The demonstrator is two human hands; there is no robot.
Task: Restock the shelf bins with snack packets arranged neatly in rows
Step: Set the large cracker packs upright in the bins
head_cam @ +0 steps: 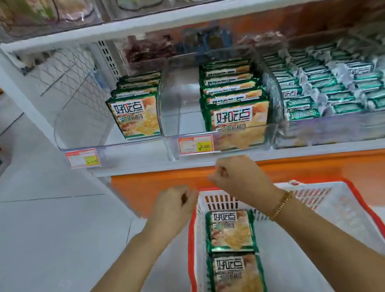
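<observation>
Left hand (171,206) and right hand (234,177) hover over the basket (382,221), each grip clenched on nothing. Two snack packets (230,230) lie flat inside it. Likely light, slippery foil with brittle contents, so pinch a sealed edge. The half-filled bin (184,123) waits above.

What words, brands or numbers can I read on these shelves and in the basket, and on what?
"好吃点": left bin's front packet, middle bin's front packet, upper basket packet, lower basket packet.
Smaller line under that brand: too blurred to read.
Too small to read: left price tag, middle price tag.
Too blurred to read: teal packets, right bin.
</observation>
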